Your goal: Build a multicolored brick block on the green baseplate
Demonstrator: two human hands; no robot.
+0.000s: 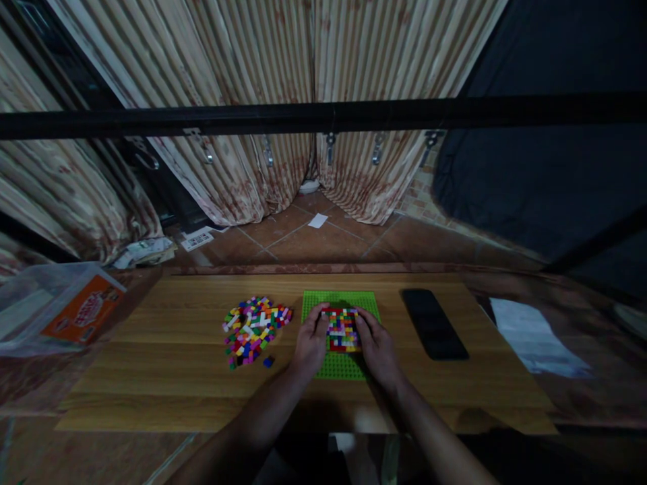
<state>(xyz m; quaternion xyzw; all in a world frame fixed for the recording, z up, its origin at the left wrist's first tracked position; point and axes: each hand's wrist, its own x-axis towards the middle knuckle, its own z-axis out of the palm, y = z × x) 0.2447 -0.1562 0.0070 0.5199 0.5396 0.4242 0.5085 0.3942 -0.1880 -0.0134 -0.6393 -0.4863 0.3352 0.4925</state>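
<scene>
A block of many-coloured toy bricks (344, 330) sits over the green studded baseplate (341, 369) on the table. My left hand (312, 343) is closed on the block's left side, thumb and fingers at its upper left corner. On the opposite side my right hand (377, 345) grips the right edge in the same way. I cannot tell whether the block is lifted or rests on the baseplate. A pile of loose toy bricks (255, 327) lies to the left of the baseplate, with one blue brick (268, 362) a little apart from it.
A black phone (435, 323) lies on the wooden table (176, 377), right of the baseplate. Beyond the left edge stands a clear plastic box (45, 296) with an orange label. White paper (536, 337) is off the right edge. A dark bar (283, 118) crosses before the curtains.
</scene>
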